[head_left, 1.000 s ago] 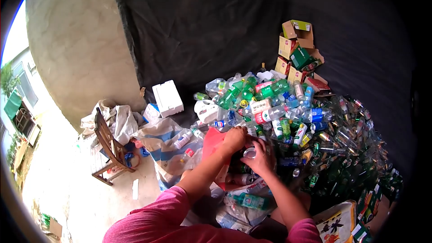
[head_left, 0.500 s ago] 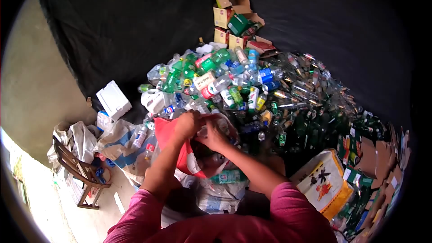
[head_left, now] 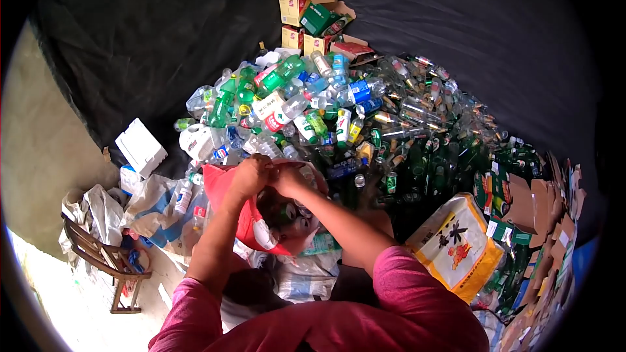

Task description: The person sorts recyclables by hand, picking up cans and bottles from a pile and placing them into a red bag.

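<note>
In front of my body a red bag with a pale lining hangs with its mouth open. My left hand is closed on the far rim of the bag. Right beside it, my right hand also grips that rim, and the two hands nearly touch. Several cans show inside, partly in shadow. Below the bag lie a green-labelled bottle and a whitish woven sack.
Plastic bottles and glass bottles are heaped beyond the bag. Cardboard boxes top the heap. A wooden chair and a white foam box are left; a yellow-white sack lies right.
My right hand has moved from inside the bag's mouth up to its far rim, beside my left hand. More cans show inside. The whole view has shifted slightly.
</note>
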Demonstrator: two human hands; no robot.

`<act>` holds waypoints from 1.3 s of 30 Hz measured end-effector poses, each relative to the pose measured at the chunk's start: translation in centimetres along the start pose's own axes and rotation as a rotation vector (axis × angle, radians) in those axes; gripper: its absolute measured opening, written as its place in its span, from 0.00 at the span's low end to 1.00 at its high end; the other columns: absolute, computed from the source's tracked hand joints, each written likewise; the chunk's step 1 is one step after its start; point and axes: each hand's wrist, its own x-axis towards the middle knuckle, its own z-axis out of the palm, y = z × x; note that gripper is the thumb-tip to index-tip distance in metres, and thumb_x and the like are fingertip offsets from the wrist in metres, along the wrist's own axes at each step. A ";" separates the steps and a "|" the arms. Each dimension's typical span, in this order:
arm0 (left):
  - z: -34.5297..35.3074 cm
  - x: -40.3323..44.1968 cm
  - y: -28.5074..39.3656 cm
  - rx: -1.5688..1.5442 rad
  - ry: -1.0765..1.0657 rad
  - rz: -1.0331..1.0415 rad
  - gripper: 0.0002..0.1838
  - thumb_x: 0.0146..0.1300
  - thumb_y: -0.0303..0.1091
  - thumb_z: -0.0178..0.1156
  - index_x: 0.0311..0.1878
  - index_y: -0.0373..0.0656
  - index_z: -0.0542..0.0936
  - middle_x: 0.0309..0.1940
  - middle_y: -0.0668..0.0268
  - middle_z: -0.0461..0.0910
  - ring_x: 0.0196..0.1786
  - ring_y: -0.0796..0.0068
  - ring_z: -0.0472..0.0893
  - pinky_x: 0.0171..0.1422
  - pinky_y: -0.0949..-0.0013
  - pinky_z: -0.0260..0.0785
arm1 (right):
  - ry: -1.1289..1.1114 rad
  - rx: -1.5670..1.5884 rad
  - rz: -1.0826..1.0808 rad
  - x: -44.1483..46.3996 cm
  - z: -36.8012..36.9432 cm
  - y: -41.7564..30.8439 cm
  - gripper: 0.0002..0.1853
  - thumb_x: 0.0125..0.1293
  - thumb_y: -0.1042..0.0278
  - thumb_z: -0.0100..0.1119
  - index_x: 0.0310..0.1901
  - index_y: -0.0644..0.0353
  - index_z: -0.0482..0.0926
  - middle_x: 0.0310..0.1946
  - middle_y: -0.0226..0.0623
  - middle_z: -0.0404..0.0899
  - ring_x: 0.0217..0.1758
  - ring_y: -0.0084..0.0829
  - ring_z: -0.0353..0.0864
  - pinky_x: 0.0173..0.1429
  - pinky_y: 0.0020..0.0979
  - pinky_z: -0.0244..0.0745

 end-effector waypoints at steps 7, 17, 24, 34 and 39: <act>0.1 0.4 -0.7 0.032 0.020 -0.042 0.13 0.58 0.40 0.68 0.35 0.38 0.83 0.35 0.49 0.84 0.42 0.43 0.83 0.47 0.50 0.76 | -0.067 -0.020 0.253 -0.1 -1.5 -3.1 0.26 0.69 0.47 0.59 0.56 0.61 0.80 0.52 0.59 0.82 0.53 0.56 0.84 0.53 0.51 0.79; -0.2 0.6 -2.8 0.106 0.183 -0.170 0.11 0.68 0.37 0.58 0.39 0.39 0.83 0.40 0.48 0.84 0.44 0.43 0.83 0.49 0.49 0.76 | 0.186 -0.125 0.017 -2.1 -3.0 -4.8 0.33 0.59 0.52 0.72 0.60 0.65 0.75 0.50 0.59 0.83 0.57 0.54 0.82 0.59 0.48 0.77; -0.6 0.8 -4.1 0.062 0.201 -0.168 0.07 0.65 0.31 0.58 0.36 0.37 0.80 0.36 0.47 0.82 0.43 0.41 0.81 0.47 0.50 0.74 | 0.067 -0.047 0.079 -2.6 -10.6 -3.2 0.27 0.63 0.49 0.68 0.55 0.62 0.79 0.44 0.54 0.86 0.49 0.55 0.85 0.53 0.49 0.79; 0.7 1.4 -12.2 0.319 0.063 -0.013 0.06 0.66 0.30 0.53 0.35 0.39 0.76 0.34 0.51 0.77 0.40 0.45 0.77 0.46 0.49 0.69 | 0.014 0.035 0.309 -5.3 -19.8 3.3 0.23 0.62 0.56 0.71 0.51 0.65 0.82 0.37 0.45 0.87 0.40 0.38 0.88 0.44 0.41 0.80; 0.2 2.4 -15.9 0.271 0.077 0.038 0.11 0.69 0.33 0.56 0.32 0.38 0.74 0.32 0.52 0.75 0.37 0.49 0.75 0.44 0.52 0.66 | -0.250 -0.298 0.406 -7.6 -21.0 6.2 0.24 0.58 0.53 0.71 0.50 0.63 0.85 0.47 0.49 0.85 0.53 0.49 0.84 0.53 0.47 0.80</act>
